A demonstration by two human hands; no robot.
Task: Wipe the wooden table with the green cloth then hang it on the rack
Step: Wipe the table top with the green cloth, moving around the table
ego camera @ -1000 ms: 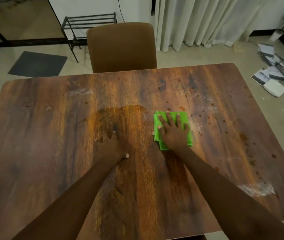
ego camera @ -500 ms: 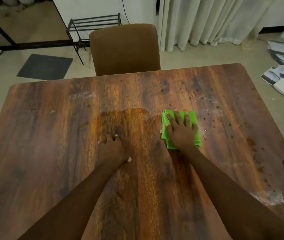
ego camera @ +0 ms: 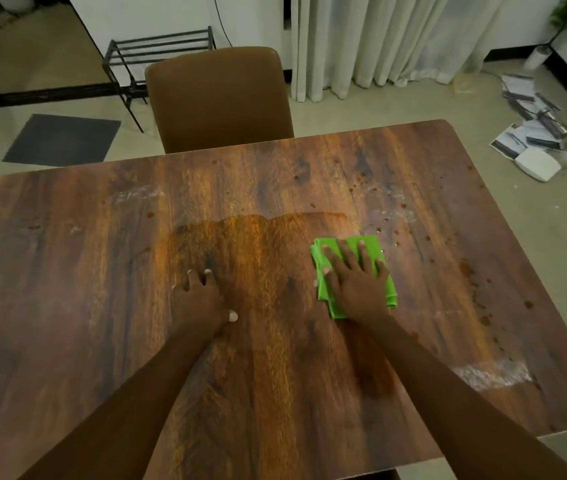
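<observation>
1. While the wiping step is in hand, the right hand [ego camera: 356, 284] lies flat, fingers spread, pressing down on the folded green cloth [ego camera: 327, 294]; it pins the cloth to the wooden table [ego camera: 67, 306] and does not clutch it.
2. Left hand [ego camera: 200, 299]: empty, fingers loosely curled, braced on bare wood well to the left of the cloth.
3. Wiped area, judged: a darker, damp-looking patch [ego camera: 258, 244] spans the wood between the two hands and just beyond their fingertips; a similar dark streak runs under the right forearm. This central part looks done.
4. Unwiped area, judged: brown drips and spots [ego camera: 465, 268] lie to the right of the right hand and beyond it; a whitish smear [ego camera: 493, 375] sits right of the right forearm; another pale smear [ego camera: 136, 195] lies beyond the left hand. Roughly half the top or more remains.
5. Rack [ego camera: 157, 50]: dark metal, on the floor far beyond both hands, behind the brown chair [ego camera: 219, 98]. Nothing hangs on it; hanging is not yet begun.
</observation>
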